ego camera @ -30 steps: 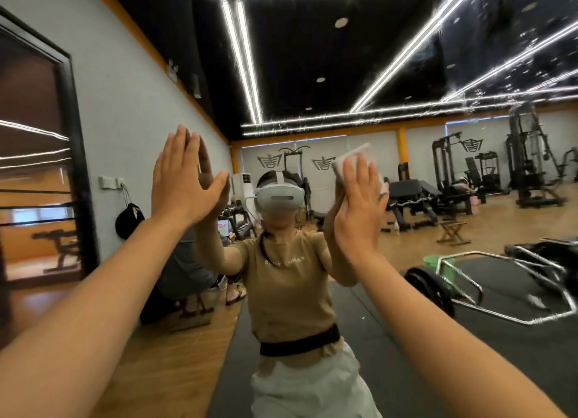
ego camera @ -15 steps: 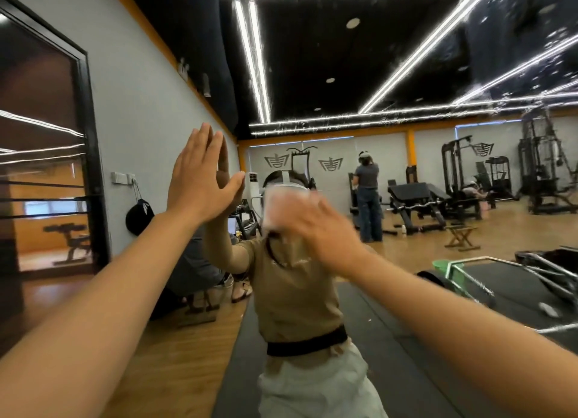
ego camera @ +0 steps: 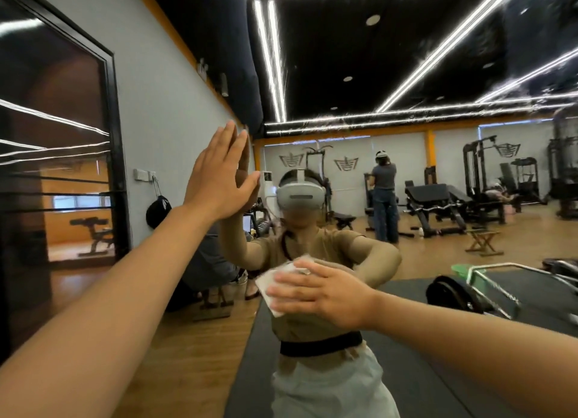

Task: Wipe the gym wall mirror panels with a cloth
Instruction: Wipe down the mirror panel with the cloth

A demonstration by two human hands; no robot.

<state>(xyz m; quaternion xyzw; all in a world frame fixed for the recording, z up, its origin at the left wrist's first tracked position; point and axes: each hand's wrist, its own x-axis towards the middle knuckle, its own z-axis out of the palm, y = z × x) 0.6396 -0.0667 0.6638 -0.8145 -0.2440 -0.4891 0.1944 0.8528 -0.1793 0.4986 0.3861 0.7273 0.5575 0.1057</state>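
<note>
Pressing white cloth (ego camera: 275, 287) on mirror (ego camera: 406, 73), right hand (ego camera: 325, 295) flat; left hand (ego camera: 219, 179) (fingers straight) braces glass.

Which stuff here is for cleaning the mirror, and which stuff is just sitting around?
For the job:
mirror
white cloth
right hand pressing the cloth
left hand flat on the glass

Just sitting around:
black bag on the wall
wooden stool
weight bench
</note>
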